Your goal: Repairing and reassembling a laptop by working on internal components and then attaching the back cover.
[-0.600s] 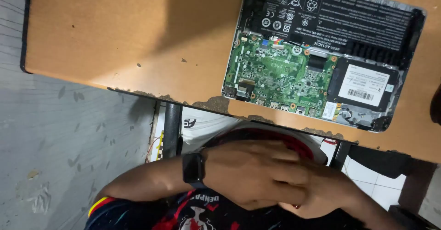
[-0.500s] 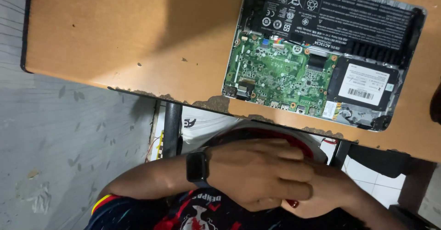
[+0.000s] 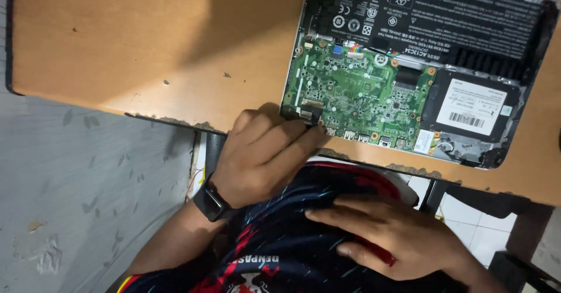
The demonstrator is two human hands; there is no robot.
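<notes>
Left-hand grip [image 3: 266, 152], clasped over the right hand at the lap 0.6 s ago, has risen to the desk [image 3: 146, 47] edge, fingertips pinching at the opened laptop [image 3: 409, 65] board's lower-left corner at frame centre, while the right hand [image 3: 388, 234] rests open on the dark shirt [image 3: 280, 246].

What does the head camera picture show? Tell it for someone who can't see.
A left hand with a black wristband touches the near corner of an opened laptop, whose green circuit board and black battery lie bare on a worn wooden table. The right hand rests flat on the person's dark patterned shirt.
</notes>
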